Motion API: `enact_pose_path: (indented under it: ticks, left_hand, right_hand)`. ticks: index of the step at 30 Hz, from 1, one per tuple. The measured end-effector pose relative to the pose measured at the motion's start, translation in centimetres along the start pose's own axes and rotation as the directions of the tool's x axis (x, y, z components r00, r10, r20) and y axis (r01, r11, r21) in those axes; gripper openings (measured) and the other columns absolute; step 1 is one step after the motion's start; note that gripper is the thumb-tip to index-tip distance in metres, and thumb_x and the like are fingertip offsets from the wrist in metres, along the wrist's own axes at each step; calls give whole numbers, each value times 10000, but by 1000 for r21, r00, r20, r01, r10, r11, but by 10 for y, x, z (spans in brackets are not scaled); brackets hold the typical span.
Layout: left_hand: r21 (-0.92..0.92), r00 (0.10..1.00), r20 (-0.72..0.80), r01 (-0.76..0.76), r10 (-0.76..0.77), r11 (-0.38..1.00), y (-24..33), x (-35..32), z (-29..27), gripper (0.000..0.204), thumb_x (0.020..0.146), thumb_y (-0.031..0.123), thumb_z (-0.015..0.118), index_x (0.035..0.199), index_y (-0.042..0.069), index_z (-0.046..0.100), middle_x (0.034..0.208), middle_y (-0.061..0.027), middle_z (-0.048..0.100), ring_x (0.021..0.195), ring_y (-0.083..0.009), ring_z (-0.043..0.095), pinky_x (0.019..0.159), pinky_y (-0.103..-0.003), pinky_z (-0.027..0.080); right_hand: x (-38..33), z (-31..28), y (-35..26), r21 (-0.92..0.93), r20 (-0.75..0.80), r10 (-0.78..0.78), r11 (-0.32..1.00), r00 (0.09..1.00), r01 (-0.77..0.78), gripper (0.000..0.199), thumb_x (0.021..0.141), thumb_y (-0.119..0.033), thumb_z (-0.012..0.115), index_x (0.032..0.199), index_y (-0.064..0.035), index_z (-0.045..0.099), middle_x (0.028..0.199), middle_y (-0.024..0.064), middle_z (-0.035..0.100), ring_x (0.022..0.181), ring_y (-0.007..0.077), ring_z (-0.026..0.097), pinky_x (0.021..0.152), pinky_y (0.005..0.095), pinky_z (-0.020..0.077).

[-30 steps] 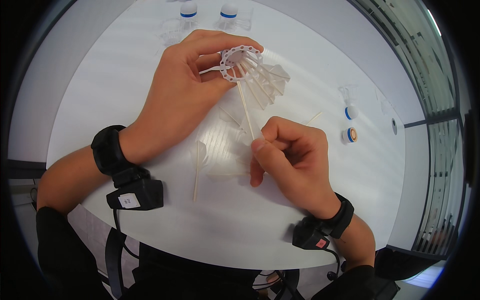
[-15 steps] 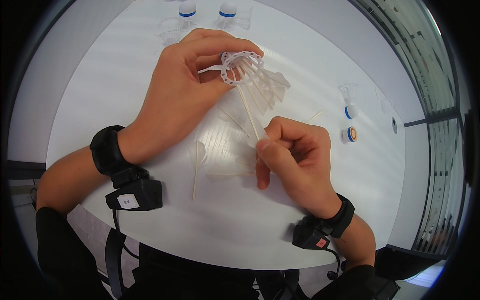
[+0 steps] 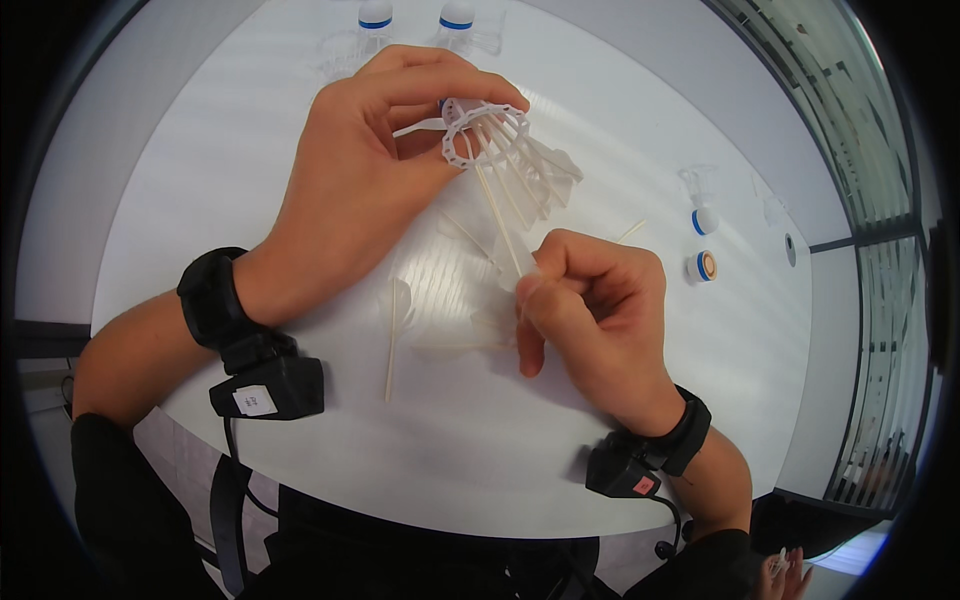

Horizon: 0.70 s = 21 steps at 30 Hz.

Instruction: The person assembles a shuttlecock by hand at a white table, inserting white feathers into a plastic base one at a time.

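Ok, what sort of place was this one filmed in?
Probably an office or meeting room: a smooth white table, a pale wall panel beyond it and, on the right, what looks like dark-framed, striped glass.

The shuttlecock skirt's ring [image 3: 449, 147] looks like smooth white plastic with a slight sheen. The feather [image 3: 505, 235] below it has a pale, satiny shaft and a thin, translucent vane, natural or synthetic being hard to tell. The table [image 3: 450, 460] is smooth and glossy, streaked with reflected light. Smooth white also covers the shuttlecock head [image 3: 457, 14] at the far edge. The wrist box [image 3: 295, 388] is black, hard-looking plastic bearing a paper-like label [image 3: 254, 401]; the sleeve [image 3: 125, 500] is matt cloth.
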<state>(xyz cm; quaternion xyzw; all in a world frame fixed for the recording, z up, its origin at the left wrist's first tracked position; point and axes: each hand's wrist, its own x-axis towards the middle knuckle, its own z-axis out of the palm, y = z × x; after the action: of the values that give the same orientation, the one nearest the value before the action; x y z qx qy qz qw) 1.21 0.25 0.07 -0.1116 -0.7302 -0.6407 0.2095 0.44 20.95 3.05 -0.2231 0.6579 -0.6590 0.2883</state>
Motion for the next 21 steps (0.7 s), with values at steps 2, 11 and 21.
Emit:
enact_pose_path:
  ticks: [2,11,21]
  left_hand:
    - [45,1000,-5,9,-9,999,1,0,0,323,815,-120,666,1099,22,723,1215,-61,555,1072,-181,637,916,-271,550]
    - [61,1000,-9,-10,10,998,3,-1,-1,331,803,-130,656,1087,24,728,1230,-64,546,1077,-174,631,911,-267,544]
    - [42,1000,-4,-16,16,999,2,0,-1,284,826,-98,669,1078,20,726,1212,-60,558,1047,-170,630,926,-278,535]
  right_hand:
    - [0,0,0,-7,-2,2,1000,1000,-2,207,897,0,581,697,5,530,579,4,583,502,41,514,482,219,418]
    - [-1,0,1,-46,-9,-1,999,1000,1,207,892,4,578,688,4,540,563,0,581,494,40,515,480,220,410]
    - [-1,0,1,-34,1,25,999,1000,-25,196,920,-27,606,730,9,572,589,4,606,524,44,545,513,215,427]
